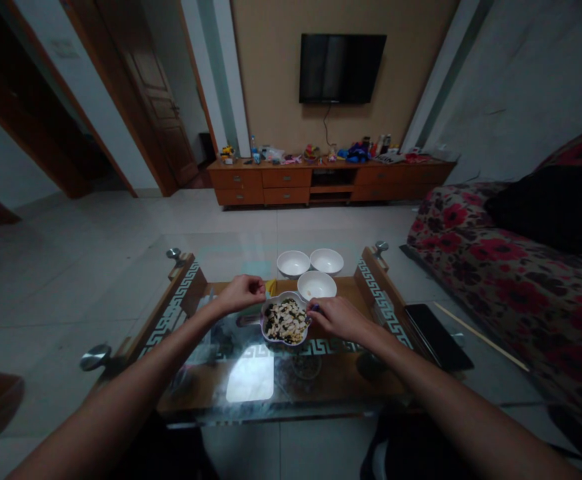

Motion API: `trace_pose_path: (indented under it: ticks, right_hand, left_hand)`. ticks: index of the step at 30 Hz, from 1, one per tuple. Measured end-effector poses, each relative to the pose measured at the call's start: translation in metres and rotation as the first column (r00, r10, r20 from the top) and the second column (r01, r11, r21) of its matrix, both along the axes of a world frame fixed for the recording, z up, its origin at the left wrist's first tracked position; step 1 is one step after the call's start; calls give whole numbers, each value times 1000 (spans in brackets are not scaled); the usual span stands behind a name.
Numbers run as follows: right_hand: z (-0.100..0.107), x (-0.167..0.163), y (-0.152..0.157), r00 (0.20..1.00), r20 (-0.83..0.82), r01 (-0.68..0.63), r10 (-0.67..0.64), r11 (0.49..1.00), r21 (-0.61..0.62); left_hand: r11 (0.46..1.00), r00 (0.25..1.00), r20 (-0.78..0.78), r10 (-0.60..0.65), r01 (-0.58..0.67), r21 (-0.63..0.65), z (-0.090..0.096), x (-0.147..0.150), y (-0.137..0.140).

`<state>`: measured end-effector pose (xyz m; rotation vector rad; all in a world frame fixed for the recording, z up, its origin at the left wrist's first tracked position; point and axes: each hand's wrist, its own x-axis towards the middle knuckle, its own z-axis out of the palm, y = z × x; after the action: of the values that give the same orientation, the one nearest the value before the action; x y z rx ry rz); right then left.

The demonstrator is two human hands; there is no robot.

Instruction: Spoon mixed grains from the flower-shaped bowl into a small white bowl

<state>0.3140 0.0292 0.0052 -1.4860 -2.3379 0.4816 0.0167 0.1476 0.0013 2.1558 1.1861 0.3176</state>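
Observation:
A lobed dish (264, 335) with a pale purple rim stands on the glass table, filled with a mix of pale, yellowish and dark pieces (287, 321) that look like beans or seeds. My left hand (243, 293) hovers by its upper left rim, fingers curled together; whatever they may hold is hidden. At the right rim, my right hand (339, 318) pinches a small purple-handled tool (315, 308), its far end low over the pieces. Just behind the dish is a white bowl (317, 285) with a little pale matter inside. Two more white bowls, one left (293, 263) and one right (327, 260), sit farther back.
The glass tabletop (205, 393) has a wooden shelf beneath and metal knobs at its corners. A dark flat object (439, 337) and a thin stick (481, 335) lie on the right. A flowered sofa (501, 267) stands beyond them; a cluttered cabinet (285, 187) lines the wall.

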Motion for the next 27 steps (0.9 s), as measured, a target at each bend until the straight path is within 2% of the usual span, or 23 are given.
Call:
trace_pose_path:
  ticks: [3, 6, 10, 13, 15, 18, 21, 22, 24, 27]
  right_hand:
    - [-4, 1, 0, 1000, -14, -9, 9, 1000, 13]
    - [-6, 2, 0, 1000, -9, -6, 6, 1000, 20]
    - [-7, 4, 0, 1000, -7, -11, 11, 1000, 26]
    - [-7, 5, 0, 1000, -3, -11, 11, 999, 43]
    - [-8, 5, 1, 1000, 8, 6, -7, 999, 37]
    - [-8, 5, 1, 999, 34, 40, -40, 999, 10]
    - [-9, 5, 2, 998, 48, 41, -42, 999, 17]
    - [-9, 6, 2, 998, 45, 41, -43, 999, 28]
    - [-9, 5, 2, 998, 23, 58, -59, 997, 55]
    - [-10, 4, 2, 993, -36, 118, -115, 988, 101]
  left_hand:
    - [995, 991, 103, -80, 87, -57, 5, 6, -19]
    - [990, 987, 112, -117, 125, -70, 10, 2, -38]
    - [996, 996, 25, -85, 86, -28, 25, -20, -51]
    - [997, 993, -94, -77, 79, 17, 36, -48, -46]
    - [994, 974, -216, -74, 88, 57, 37, -71, -37]
    - [998, 944, -326, -52, 56, 4, 23, -110, -21]
    - [976, 934, -356, -11, -68, -209, -2, -149, -11]
    - [965, 934, -358, 3, -97, -244, -10, -160, -10]
    - [943, 949, -312, 41, -140, -303, -22, -176, -11]
    - [928, 980, -185, 73, -135, -348, -31, -188, -17]
